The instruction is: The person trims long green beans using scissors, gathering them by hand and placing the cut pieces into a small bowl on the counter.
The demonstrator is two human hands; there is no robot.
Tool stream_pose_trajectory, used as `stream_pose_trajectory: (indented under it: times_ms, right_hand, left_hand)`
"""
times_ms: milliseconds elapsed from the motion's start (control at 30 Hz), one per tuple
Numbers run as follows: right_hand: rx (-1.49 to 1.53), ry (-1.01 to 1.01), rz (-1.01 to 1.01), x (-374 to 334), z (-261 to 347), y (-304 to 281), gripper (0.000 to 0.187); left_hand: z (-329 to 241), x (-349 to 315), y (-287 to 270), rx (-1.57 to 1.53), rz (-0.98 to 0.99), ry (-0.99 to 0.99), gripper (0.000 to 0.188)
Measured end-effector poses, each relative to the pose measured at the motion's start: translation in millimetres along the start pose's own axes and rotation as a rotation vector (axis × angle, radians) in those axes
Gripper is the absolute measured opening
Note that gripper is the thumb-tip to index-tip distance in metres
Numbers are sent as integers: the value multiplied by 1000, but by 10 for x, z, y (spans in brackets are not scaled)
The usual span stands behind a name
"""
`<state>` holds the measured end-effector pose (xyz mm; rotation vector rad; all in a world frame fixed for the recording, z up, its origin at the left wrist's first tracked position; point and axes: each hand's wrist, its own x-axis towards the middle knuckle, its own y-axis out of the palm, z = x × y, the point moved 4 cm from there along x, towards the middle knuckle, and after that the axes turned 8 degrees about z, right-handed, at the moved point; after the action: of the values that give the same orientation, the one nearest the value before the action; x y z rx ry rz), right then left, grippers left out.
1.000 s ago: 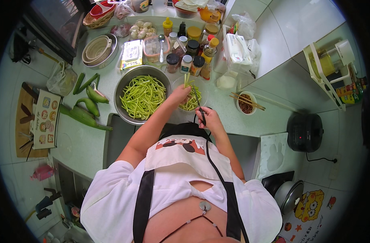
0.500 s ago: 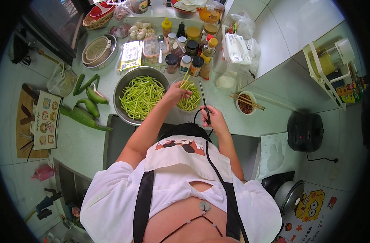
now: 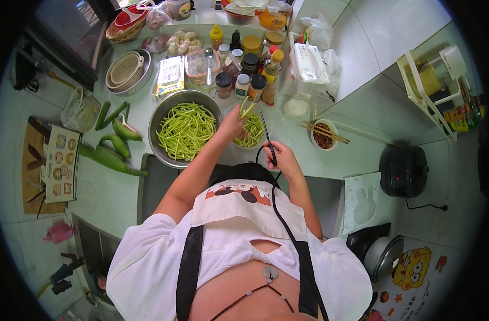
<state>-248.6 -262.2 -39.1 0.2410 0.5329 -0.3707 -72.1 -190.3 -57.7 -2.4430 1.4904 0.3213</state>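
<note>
Left hand (image 3: pixel 232 124): our grip is closed on a small bunch of green beans (image 3: pixel 245 107), pinched low so the free ends stick up above the fingers, over the near edge of the small bowl (image 3: pixel 251 130) of cut pieces. Right hand (image 3: pixel 280 158): closed through the handles of the black scissors (image 3: pixel 267 140), blades pointing up toward the bunch; whether the blades are parted we cannot tell at this size.

Handling, as we judge it: the beans are light, thin and bendy, snapping if bent hard, so a firm pinch near the cut line should keep them from fanning out. Smooth skins may let single beans slide from a loose bunch.

Just left of the small bowl sits the large steel bowl (image 3: pixel 169 109), heaped with whole beans. Behind both stands a cluster of jars and bottles (image 3: pixel 249 53). Right of the scissors: a small dish with chopsticks (image 3: pixel 324 132) laid across it. Far left on the bench (image 3: pixel 102 187): several cucumbers (image 3: pixel 116 142) and a picture card (image 3: pixel 60 163).
</note>
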Motion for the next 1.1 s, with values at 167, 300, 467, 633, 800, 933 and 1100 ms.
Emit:
stream_pose_trajectory:
  times_ms: [167,300,467,633,800,933,1100]
  right_hand:
    - [-13,3,5,-16,14,4,21]
    - [-11,1,6,-11,-4,-2,20]
    - [-46,-25,55,-36,33,31,24]
    - [-138,-79,108,-62,131,118,28]
    - [-163,-77,138,-35,100,187,30]
    - [-137,-19,103,-17,79,203,30]
    - [-69,15,111,37,-46,186,25]
  left_hand:
    - [126,102,-15,137,-25,90,32]
    - [211,128,-14,-163,109,-14,30]
    - [198,45,-17,-559,29,-72,28]
    - [191,55,-59,-280,27,-84,20]
    - [320,148,15,307,-23,107,17]
    - [193,54,112,557,-61,89,18]
    - [87,-62,91,656,-81,-42,23]
